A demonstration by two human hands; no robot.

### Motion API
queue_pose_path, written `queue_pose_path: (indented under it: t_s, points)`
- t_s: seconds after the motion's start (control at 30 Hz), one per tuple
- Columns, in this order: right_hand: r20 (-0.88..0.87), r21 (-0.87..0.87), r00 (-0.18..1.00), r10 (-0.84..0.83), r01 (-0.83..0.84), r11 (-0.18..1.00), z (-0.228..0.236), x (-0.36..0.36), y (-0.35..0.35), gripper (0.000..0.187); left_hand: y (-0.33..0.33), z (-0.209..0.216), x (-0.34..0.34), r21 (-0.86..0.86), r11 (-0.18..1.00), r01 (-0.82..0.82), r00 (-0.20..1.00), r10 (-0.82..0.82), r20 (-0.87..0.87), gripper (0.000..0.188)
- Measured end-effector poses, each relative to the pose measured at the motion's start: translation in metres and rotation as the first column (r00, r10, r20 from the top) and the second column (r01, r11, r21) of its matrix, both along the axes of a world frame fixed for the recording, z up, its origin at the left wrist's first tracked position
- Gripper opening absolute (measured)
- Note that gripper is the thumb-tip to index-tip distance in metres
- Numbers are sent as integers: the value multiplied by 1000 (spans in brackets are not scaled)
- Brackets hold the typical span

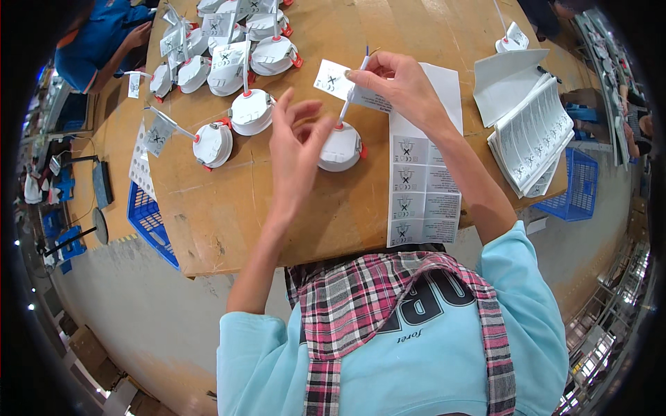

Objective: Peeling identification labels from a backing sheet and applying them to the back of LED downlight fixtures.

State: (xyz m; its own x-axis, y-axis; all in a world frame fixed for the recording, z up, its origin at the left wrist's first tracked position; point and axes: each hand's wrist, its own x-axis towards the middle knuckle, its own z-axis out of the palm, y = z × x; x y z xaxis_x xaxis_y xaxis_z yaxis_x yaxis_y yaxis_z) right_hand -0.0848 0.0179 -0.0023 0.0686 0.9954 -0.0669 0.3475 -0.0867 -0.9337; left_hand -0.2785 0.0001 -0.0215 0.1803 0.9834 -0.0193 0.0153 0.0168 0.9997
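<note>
"Why did the right hand (pixel 399 87) pinch the label (pixel 330 79) at the cable (pixel 344 109)?"

"Probably for steadiness. The left hand (pixel 297 142) curved loosely beside it, apparently grasping nothing; their white lamp (pixel 340 148) sat below on the table (pixel 229 215)."

"How many lamps?"

"One there, two lamps (pixel 251 113) leftward, one far-right lamp (pixel 512 44); the rear cluster (pixel 272 57) overlapped too much to count. One label sheet (pixel 424 184) lay close, likely for reach."

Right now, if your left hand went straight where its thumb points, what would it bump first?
Probably the white wire standing up from the round white lamp, just to the right of the left hand. Depth is hard to judge here, so it might miss.
</note>
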Motion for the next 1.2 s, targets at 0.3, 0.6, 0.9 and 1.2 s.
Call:
queue_pose_path:
  t_s: [0.3, 0.6, 0.9, 1.2]
  points:
    - [75, 12, 994, -85, 84, 996, -1, -5, -7, 36, -37, -3, 1, 301, 931, 206, 860, -26, -510, 58]
    - [66, -15, 987, 144, -143, 990, 8, 10, -3, 31, -41, -4, 2, 286, 944, 163, 873, -3, -487, 52]
    - [120, 86, 972, 203, -213, 973, 14, 11, -3, 25, -21, -4, -17, -81, 996, 45, 999, -44, 9, 31]
    - [178, 120, 937, 302, -325, 938, 24, 8, -10, 18, 71, -3, 14, -258, 571, 779, 614, -614, 496, 53]
